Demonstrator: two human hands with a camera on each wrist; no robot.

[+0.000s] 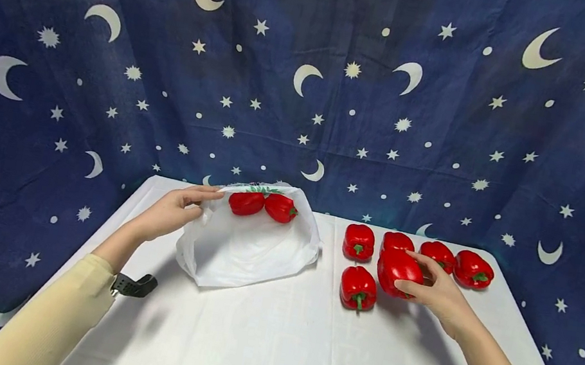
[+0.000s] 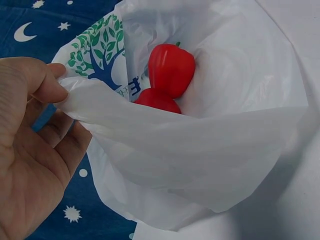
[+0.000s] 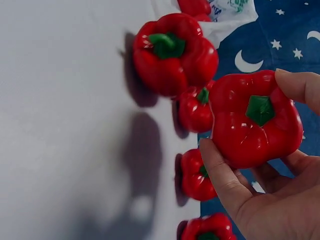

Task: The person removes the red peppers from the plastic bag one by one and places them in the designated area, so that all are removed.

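Observation:
My left hand [image 1: 172, 211] pinches the left edge of a white plastic bag [image 1: 248, 266], its mouth spread wide. Inside the bag lie two red bell peppers [image 2: 171, 70], side by side near the back wall with the green tree print. On the right, my right hand [image 1: 440, 293] grips another red bell pepper [image 3: 255, 120] between thumb and fingers, its green stem facing the wrist camera. The held pepper is lifted over the table and overlaps a pepper [image 1: 398, 241] behind it in the head view.
Several more red bell peppers stand around the held one: one at back left [image 1: 359, 242], one in front [image 1: 358, 288], and two at back right [image 1: 473, 270]. A white cloth covers the table [image 1: 252, 345]. Behind hangs a dark blue curtain [image 1: 262, 86] with moons and stars.

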